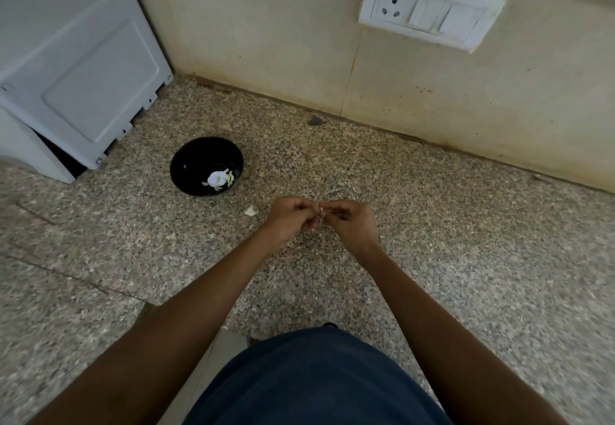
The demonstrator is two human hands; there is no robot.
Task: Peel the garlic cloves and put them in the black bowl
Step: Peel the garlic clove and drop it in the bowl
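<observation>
head view | from above, facing forward-down | countertop (432, 224) near

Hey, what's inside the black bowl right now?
The black bowl holds a small pile of pale garlic pieces near its front right side. The rest of the inside looks bare and dark. Whether those pieces are fully peeled is too small to tell.

A speckled granite table (432, 224) met a cream tiled wall (266, 25), stained near the joint. A white switch plate (431, 8) was mounted on it. A pale grey appliance (73, 68) stood at the left.
</observation>
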